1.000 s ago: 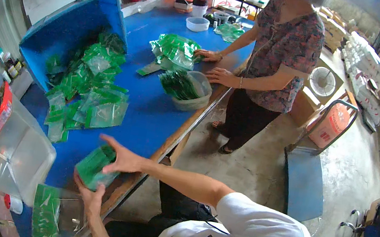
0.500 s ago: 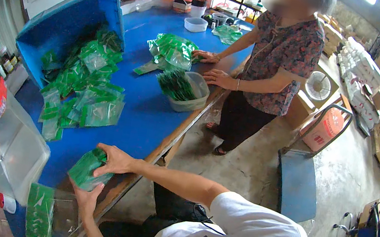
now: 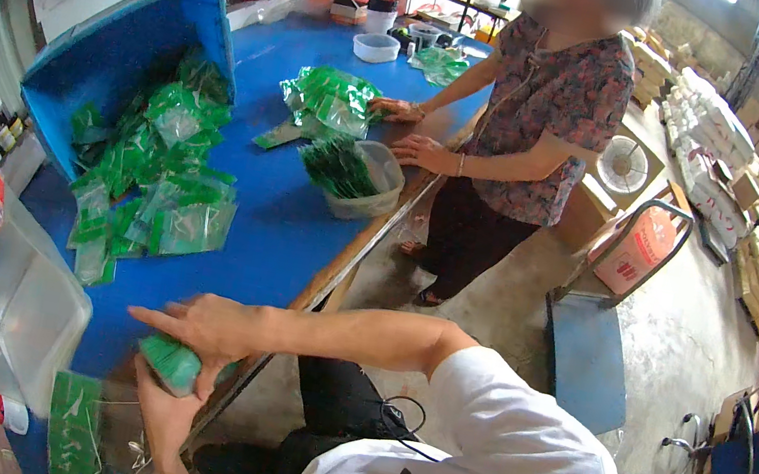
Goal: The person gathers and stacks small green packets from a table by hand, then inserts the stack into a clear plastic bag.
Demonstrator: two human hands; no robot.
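Observation:
A thick stack of small green plastic bags (image 3: 171, 365) stands near the front edge of the blue table. My left hand (image 3: 167, 408) is closed around its near side. Over the top of it lies my right hand (image 3: 216, 328), index finger stretched out to the left and thumb down against the stack. The right hand's other fingers are slightly blurred and partly hidden. Beside my left hand, a larger green-and-clear plastic bag (image 3: 77, 427) lies flat on the table.
A tipped blue bin (image 3: 69, 96) spills green bags (image 3: 168, 200) onto the table (image 3: 245, 249). A clear plastic box (image 3: 30, 318) stands at left. Across, a co-worker's hands (image 3: 427, 154) rest by a bag pile (image 3: 327, 101) and a filled tub (image 3: 386, 172). A blue cart (image 3: 586, 360) is on the floor.
My right hand has shifted from gripping the stack's side to lying over its top, with its index finger now extended. The left hand stays on the stack. The view has shifted slightly.

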